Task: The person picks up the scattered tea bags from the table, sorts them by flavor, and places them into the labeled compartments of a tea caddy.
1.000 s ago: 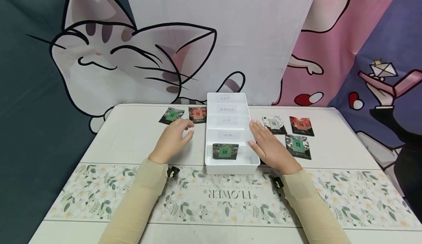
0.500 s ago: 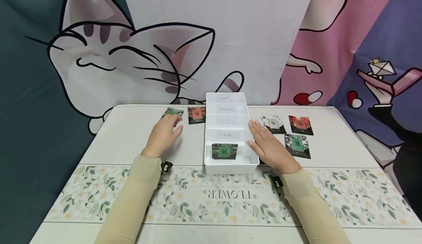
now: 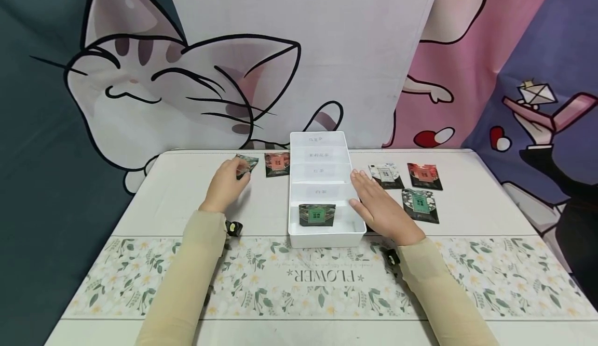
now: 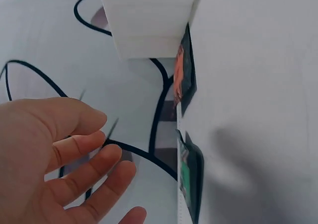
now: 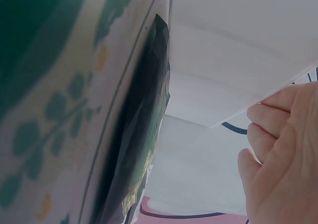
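In the head view my left hand [image 3: 226, 182] reaches over the far left of the table, fingers loosely bent above a green-labelled sachet [image 3: 247, 164]. The left wrist view has thumb and fingers [image 4: 102, 157] apart, nothing between them, with that sachet just beyond. Beside it lies a red-labelled sachet [image 3: 277, 164], close to the white compartment box [image 3: 327, 240]. My right hand [image 3: 385, 211] lays its straight fingers along the box's right rim. Another green-labelled sachet [image 3: 317, 215] leans in the box's front compartment.
Right of the box lie a white-labelled sachet [image 3: 386, 175], a red one [image 3: 424, 176] and a green one [image 3: 420, 205]. A dark sachet [image 5: 141, 124] beside the box is mostly hidden under my right hand in the head view. Patterned cloth [image 3: 224, 91] hangs behind the table.
My left hand has moved left and over the green-labelled sachet, which has turned slightly under the fingers. The right hand stays at the box rim.
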A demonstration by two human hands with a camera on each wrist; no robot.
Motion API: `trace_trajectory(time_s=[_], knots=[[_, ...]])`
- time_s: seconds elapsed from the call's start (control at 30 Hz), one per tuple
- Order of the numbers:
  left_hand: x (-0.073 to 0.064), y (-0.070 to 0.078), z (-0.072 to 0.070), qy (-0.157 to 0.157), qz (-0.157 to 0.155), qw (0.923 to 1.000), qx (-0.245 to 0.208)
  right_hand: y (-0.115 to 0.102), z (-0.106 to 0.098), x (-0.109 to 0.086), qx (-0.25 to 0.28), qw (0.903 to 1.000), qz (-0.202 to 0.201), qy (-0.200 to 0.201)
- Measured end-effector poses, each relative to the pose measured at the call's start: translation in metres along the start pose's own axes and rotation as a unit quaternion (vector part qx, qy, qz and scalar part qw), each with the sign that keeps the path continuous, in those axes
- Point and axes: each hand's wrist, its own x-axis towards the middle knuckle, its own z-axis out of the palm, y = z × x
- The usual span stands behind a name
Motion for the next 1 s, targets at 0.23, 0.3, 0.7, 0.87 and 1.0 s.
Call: trace_trajectory(time_s=[0.23, 0.3, 0.7, 0.87, 1.0], knots=[[0.016, -0.017, -0.005, -0.014, -0.042, 0.9976, -0.053, -0.002, 0.001, -0.001, 0.001, 1.0000, -0.002, 0.002], [0.020, -0.020, -0.006, -0.019, -0.049, 0.9970, -0.058, -0.001, 0.000, -0.002, 0.000, 1.0000, -0.001, 0.001], [0.043, -0.043, -0.006, -0.042, -0.085, 0.9945, -0.045, 0.001, -0.002, 0.001, -0.001, 1.0000, 0.000, -0.002], [0.045, -0.050, -0.005, -0.055, -0.105, 0.9918, -0.047, 0.000, -0.002, 0.000, 0.000, 1.0000, -0.004, 0.004], [0.047, -0.054, 0.000, -0.055, -0.123, 0.9897, -0.047, 0.000, -0.001, 0.000, -0.001, 1.0000, -0.001, 0.002]])
